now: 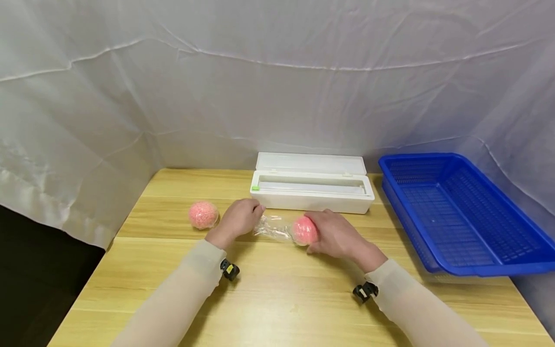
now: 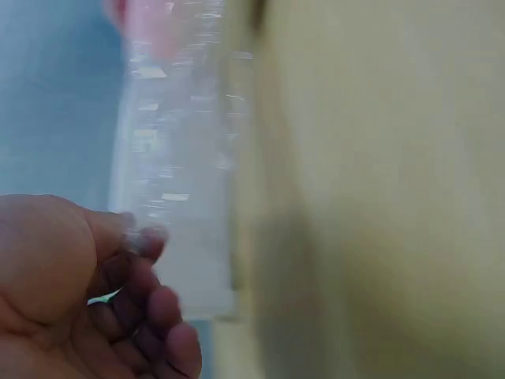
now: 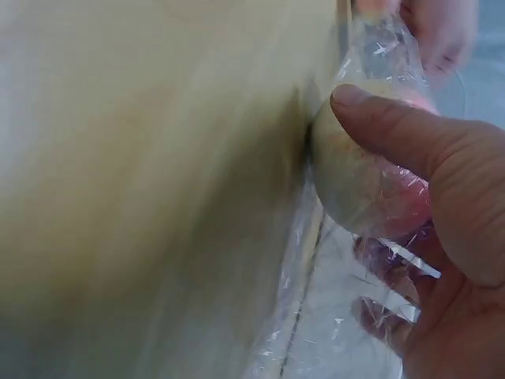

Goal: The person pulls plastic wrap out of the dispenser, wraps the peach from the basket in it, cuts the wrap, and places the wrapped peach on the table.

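Note:
My right hand (image 1: 340,233) grips a pink ball (image 1: 305,231), its thumb and fingers around the sides. In the right wrist view the ball (image 3: 367,170) looks partly pink, partly pale, under clear cling film (image 3: 387,47). A gathered strip of that cling film (image 1: 273,227) stretches leftward from the ball to my left hand (image 1: 238,219). Thumb and index finger of my left hand pinch its end in the left wrist view. Another pink ball (image 1: 203,215), with a grainy surface and a shiny wrap, rests on the table left of my left hand.
Behind the hands stands a white cling film dispenser (image 1: 312,201) with its lid (image 1: 311,163) raised and a roll inside. To the right sits a blue plastic basket (image 1: 409,231) at the edge of the wooden table (image 1: 269,299). White cloth hangs around the table.

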Action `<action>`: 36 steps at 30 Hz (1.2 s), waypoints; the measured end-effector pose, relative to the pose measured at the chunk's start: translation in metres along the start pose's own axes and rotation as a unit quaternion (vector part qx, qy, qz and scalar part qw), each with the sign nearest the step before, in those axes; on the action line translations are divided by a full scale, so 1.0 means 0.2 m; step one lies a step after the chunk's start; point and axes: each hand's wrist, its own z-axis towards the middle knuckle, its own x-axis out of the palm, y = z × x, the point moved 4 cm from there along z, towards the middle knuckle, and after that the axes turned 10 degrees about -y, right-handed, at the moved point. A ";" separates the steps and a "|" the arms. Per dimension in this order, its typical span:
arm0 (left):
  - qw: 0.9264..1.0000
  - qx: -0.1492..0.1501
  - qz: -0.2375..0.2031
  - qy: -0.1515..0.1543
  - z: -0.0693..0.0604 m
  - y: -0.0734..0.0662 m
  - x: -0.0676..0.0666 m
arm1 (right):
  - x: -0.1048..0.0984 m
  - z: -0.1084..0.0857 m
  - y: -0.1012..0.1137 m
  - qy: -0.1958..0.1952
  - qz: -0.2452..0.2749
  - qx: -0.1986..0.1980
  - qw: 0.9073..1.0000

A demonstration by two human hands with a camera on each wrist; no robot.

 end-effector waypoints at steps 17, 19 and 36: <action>0.936 -0.023 -0.223 0.270 0.04 -0.30 0.12 | -0.03 -0.14 0.20 -0.182 -0.084 -0.236 0.951; 0.934 -0.028 -0.227 0.275 0.03 -0.31 0.12 | -0.04 -0.14 0.20 -0.189 -0.095 -0.242 0.947; 0.948 0.026 -0.234 0.214 0.04 -0.32 -0.01 | -0.05 -0.15 0.15 -0.224 -0.152 -0.212 0.939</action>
